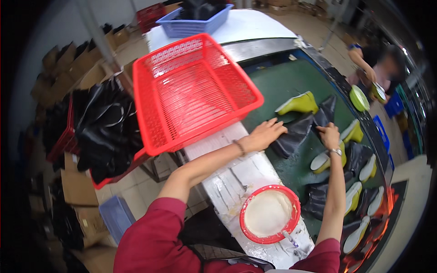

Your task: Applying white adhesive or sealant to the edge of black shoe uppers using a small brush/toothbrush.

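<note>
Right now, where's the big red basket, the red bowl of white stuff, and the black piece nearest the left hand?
Big red basket (189, 98): head view, its slatted bottom.
Red bowl (296, 208): head view, its right wall.
Black piece (294, 136): head view, middle of its surface.

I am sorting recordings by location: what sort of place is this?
Probably a footwear workshop: black boot uppers and yellow-green shoe lasts lie on a green conveyor belt, near a red bowl of whitish paste.
</note>
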A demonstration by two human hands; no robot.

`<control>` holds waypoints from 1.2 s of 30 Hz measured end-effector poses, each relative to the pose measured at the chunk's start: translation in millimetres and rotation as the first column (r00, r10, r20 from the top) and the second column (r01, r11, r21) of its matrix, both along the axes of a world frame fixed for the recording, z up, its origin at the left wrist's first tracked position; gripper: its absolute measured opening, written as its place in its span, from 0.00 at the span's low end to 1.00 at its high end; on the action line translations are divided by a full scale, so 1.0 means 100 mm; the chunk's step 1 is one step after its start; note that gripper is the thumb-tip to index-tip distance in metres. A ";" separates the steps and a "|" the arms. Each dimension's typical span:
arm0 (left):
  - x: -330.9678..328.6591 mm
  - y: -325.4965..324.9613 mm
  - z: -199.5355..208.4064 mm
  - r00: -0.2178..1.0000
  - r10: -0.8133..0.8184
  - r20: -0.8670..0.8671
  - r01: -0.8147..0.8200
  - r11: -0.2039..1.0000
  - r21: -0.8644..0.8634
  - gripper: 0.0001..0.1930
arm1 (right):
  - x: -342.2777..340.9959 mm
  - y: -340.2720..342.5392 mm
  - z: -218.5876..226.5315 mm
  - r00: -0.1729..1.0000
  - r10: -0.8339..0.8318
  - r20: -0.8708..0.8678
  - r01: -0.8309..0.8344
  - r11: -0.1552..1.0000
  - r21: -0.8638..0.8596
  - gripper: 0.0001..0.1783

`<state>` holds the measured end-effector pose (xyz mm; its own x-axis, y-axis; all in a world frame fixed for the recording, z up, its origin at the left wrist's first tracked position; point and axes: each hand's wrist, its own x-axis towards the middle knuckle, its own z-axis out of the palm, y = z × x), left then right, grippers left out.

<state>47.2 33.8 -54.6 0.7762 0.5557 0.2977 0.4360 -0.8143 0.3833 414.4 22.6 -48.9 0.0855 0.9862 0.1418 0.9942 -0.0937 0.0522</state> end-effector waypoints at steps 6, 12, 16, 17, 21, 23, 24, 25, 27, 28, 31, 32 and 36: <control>-0.60 -0.49 0.64 0.959 0.219 0.181 -0.280 0.841 0.464 0.39 | -0.37 -1.05 0.86 0.946 0.279 -0.163 -0.225 0.932 0.285 0.15; -2.03 -0.70 1.06 0.739 0.647 -0.188 -0.660 0.752 -0.003 0.20 | -1.01 -2.64 1.43 0.915 0.238 -0.325 -0.140 0.945 0.296 0.13; -2.14 -0.68 1.57 0.841 0.538 0.063 -0.537 0.812 0.229 0.11 | -1.22 -3.30 1.44 0.878 0.200 -0.434 -0.037 0.934 0.356 0.10; -2.18 -0.66 1.83 0.832 0.551 0.063 -0.553 0.814 0.178 0.12 | -1.24 -3.43 1.43 0.852 0.149 -0.501 0.057 0.927 0.372 0.10; -2.52 -1.16 2.74 0.662 0.286 0.693 -0.195 0.958 -0.209 0.15 | -1.32 -3.79 1.40 0.840 0.204 -0.503 0.079 0.871 0.486 0.10; -2.83 -1.61 3.08 0.603 0.067 0.795 -0.053 0.998 -0.044 0.15 | -1.42 -3.87 1.39 0.835 0.250 -0.490 0.045 0.856 0.514 0.10; -2.95 -1.83 3.22 0.548 0.038 0.836 -0.079 0.997 0.006 0.12 | -1.49 -3.88 1.39 0.821 0.292 -0.491 0.030 0.836 0.547 0.10; -3.08 -2.07 3.33 0.480 -0.060 0.875 -0.063 0.993 0.102 0.10 | -1.57 -3.88 1.38 0.794 0.328 -0.511 0.029 0.821 0.571 0.09; -3.53 -2.71 3.57 0.340 -0.108 0.934 -0.225 0.955 0.192 0.16 | -1.77 -3.88 1.39 0.785 0.363 -0.502 0.004 0.808 0.590 0.09; -3.66 -3.00 3.62 0.302 -0.124 0.945 -0.320 0.921 0.223 0.16 | -1.87 -3.87 1.40 0.781 0.403 -0.476 -0.031 0.788 0.615 0.09; -4.04 -3.91 3.72 0.289 -0.150 0.946 -0.559 0.775 0.294 0.16 | -2.18 -3.85 1.41 0.753 0.487 -0.442 -0.116 0.759 0.640 0.09; -4.12 -4.14 3.67 0.313 -0.142 0.939 -0.650 0.689 0.321 0.15 | -2.26 -3.87 1.41 0.729 0.516 -0.451 -0.131 0.751 0.647 0.09; -4.56 -4.99 3.45 0.256 0.145 0.956 -0.903 0.389 0.183 0.13 | -2.44 -4.01 1.44 0.643 0.557 -0.526 -0.205 0.787 0.582 0.11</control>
<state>-408.9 -464.8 290.6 -0.4060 0.0580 0.9120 0.7141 -0.6027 0.3562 170.8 -378.3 95.4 -0.0430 0.7859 0.6169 0.6972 0.4658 -0.5449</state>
